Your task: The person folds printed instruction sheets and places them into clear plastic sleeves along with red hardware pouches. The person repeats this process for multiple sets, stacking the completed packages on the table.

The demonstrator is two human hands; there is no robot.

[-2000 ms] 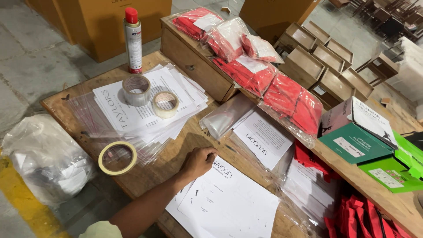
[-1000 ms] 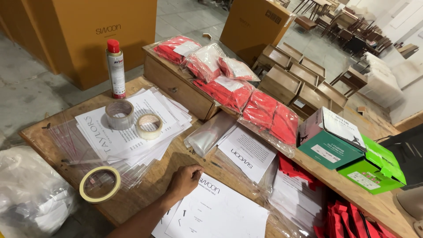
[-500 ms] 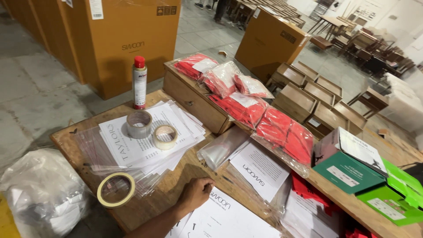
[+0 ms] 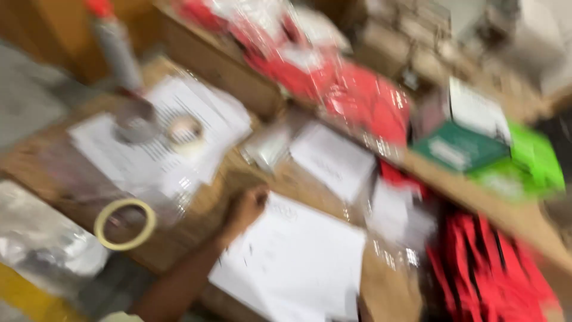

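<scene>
Head view, heavily blurred. Left hand (image 4: 245, 206) rests on the top left corner of a white sheet (image 4: 292, 262) lying on the wooden table (image 4: 179, 238); the forearm runs down to the lower left edge. Whether the fingers are spread or curled cannot be told through the blur. No right hand shows. Left of the hand, well apart, a yellowish tape ring (image 4: 125, 223) lies flat near the table's edge. Beyond it, a stack of bagged papers (image 4: 179, 143) carries two smaller tape rolls (image 4: 158, 126) side by side. A spray can (image 4: 116, 48) with a red cap stands upright at the far left. Right of the hand lies a second bagged paper (image 4: 333, 161). Red packets (image 4: 357, 95) lie across the far side, a green box (image 4: 462, 146) sits at right, and more red packets (image 4: 488, 268) fill the lower right.
</scene>
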